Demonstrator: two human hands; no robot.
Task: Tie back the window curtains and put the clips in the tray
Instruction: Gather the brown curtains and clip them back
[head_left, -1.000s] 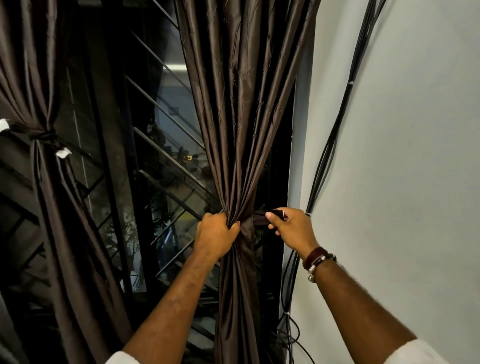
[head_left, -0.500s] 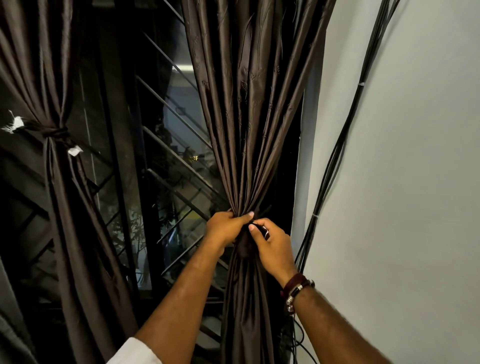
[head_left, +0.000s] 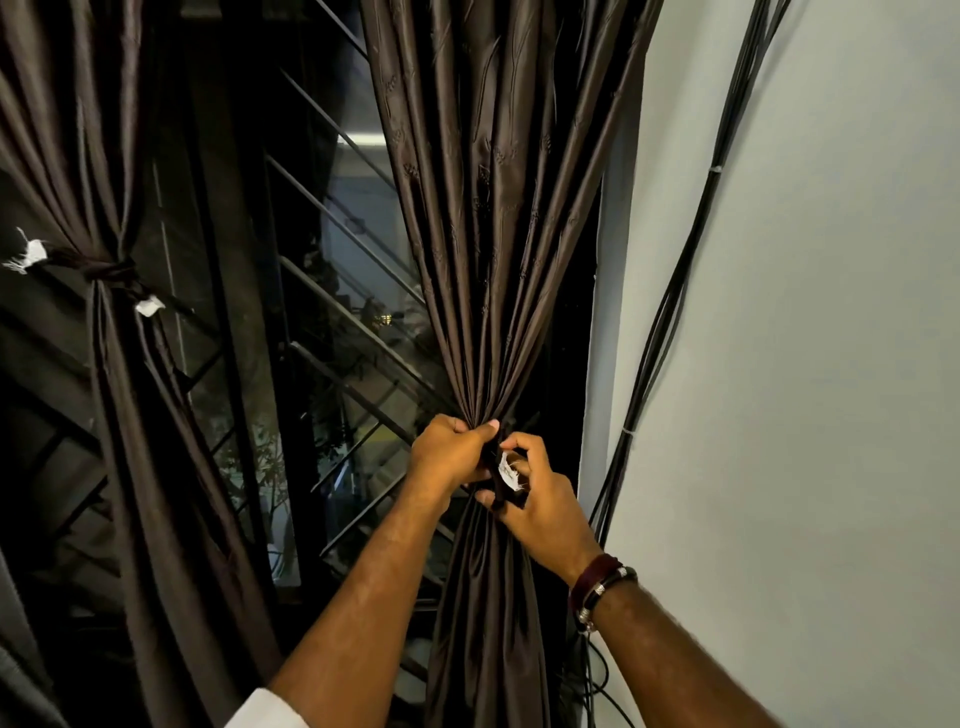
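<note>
Pale wall (head_left: 831, 364) is filling the right side, black cables (head_left: 670, 322) running down it. Dark window grille (head_left: 332, 291) is sitting between two brown curtains. Left curtain (head_left: 119, 415) is hanging already cinched by a dark tie (head_left: 106, 270) with white tags. Right curtain (head_left: 493, 208) is narrowing to a gathered waist right at the hands. Left hand (head_left: 449, 457) is wrapping closed around that bunched fabric from the left. Right hand (head_left: 540, 512), touching it from the right, is pinching a dark tieback strip (head_left: 501, 486) with a white label (head_left: 508, 470) against the gather. Bracelets (head_left: 597, 587) are circling the right wrist.
</note>
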